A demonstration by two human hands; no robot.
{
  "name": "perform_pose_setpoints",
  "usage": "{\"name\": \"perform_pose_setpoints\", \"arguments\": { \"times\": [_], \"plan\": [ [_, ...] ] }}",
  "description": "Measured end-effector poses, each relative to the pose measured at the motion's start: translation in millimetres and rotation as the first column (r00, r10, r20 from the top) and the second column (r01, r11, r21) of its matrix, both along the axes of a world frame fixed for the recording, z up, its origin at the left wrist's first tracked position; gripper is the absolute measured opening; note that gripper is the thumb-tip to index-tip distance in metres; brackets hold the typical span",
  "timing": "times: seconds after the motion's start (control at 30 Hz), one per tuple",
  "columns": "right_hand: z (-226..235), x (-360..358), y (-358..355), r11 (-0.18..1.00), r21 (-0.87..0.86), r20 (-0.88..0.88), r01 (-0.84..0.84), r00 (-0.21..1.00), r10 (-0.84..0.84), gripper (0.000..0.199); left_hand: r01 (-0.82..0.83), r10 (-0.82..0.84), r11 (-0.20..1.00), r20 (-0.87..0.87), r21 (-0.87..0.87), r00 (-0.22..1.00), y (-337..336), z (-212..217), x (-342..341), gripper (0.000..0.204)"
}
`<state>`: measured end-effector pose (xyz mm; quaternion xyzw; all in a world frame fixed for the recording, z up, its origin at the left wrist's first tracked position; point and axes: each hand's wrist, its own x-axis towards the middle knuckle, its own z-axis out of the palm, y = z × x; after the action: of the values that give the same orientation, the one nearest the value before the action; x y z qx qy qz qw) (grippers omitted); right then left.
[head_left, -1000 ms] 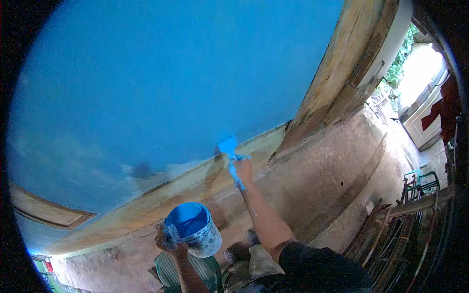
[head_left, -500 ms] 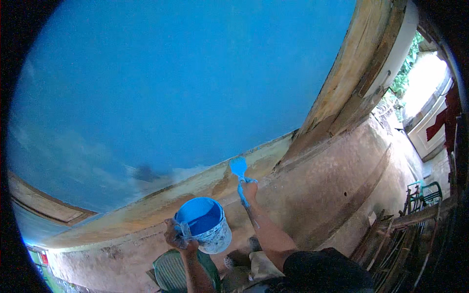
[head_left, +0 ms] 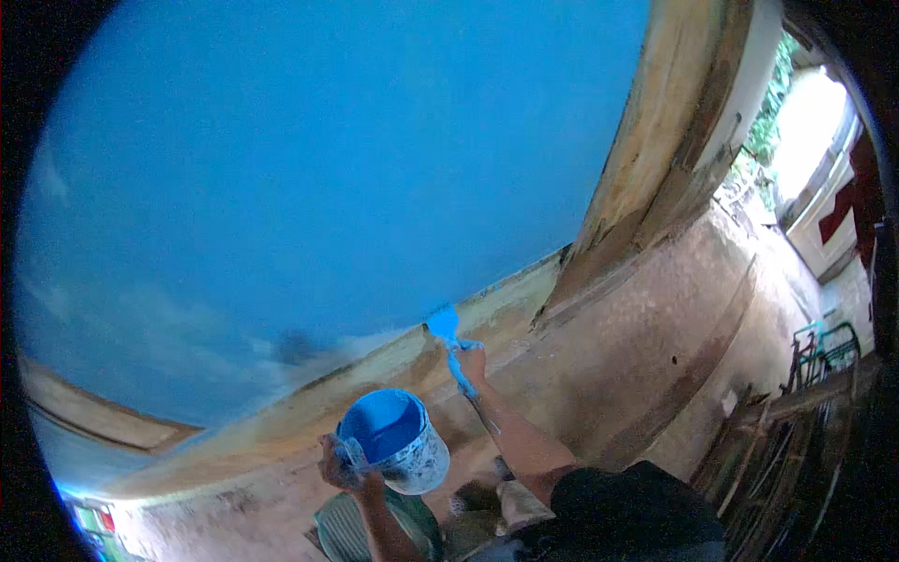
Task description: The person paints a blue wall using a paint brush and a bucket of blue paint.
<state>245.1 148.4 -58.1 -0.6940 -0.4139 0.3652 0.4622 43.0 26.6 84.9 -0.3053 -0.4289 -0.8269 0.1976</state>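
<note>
A paint-covered brush (head_left: 444,324) is gripped by its handle in my right hand (head_left: 471,363), whose fingers are streaked with blue. The bristles meet the lower edge of the blue wall (head_left: 393,169), just above the bare tan border (head_left: 487,302). Lower and to the left, my left hand (head_left: 345,465) grips the rim and side of a white bucket (head_left: 418,459) smeared with paint. The bucket tilts so its mouth faces up, and blue paint (head_left: 393,436) shows inside. Paler, patchy blue lies on the wall left of the brush, with a dark smudge (head_left: 295,347).
A green ribbed chair (head_left: 351,529) stands below the bucket. A brown wooden post (head_left: 646,159) borders the wall on the right. Stacked wooden sticks (head_left: 773,459) and a green metal frame (head_left: 829,347) are at the lower right. A framed panel (head_left: 103,403) is at far left.
The brush and my right hand have shifted slightly left, bringing the bristles against the wall's lower edge. The bucket stays in my left hand, and the whole view has moved a little.
</note>
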Motion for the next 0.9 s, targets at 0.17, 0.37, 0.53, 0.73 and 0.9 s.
{"name": "perform_pose_setpoints", "arguments": {
  "times": [0.17,0.37,0.53,0.73,0.9],
  "plan": [
    [28,7,5,0.91,0.408,-0.031,0.078,0.997,-0.072,0.013,0.341,-0.397,0.549,0.121,-0.763,0.91,-41,-45,-54,0.057],
    [64,62,-16,0.956,-0.03,0.034,0.29,0.957,-0.289,0.015,0.211,-0.437,0.76,-0.242,-0.615,0.866,-28,-70,-63,0.06],
    [131,55,9,0.981,0.116,0.014,0.152,0.988,-0.155,0.012,0.095,-0.298,0.771,-0.225,-0.629,0.928,-26,-21,-28,0.044],
    [166,49,-25,0.921,0.389,0.033,-0.004,0.999,-0.01,0.033,0.148,-0.395,0.754,-0.263,-0.639,0.88,-28,20,-20,0.043],
    [94,93,-11,0.955,0.289,0.183,0.06,0.976,-0.117,0.023,0.273,-0.435,0.795,-0.196,-0.541,0.879,-23,15,-8,0.049]
  ]
}}
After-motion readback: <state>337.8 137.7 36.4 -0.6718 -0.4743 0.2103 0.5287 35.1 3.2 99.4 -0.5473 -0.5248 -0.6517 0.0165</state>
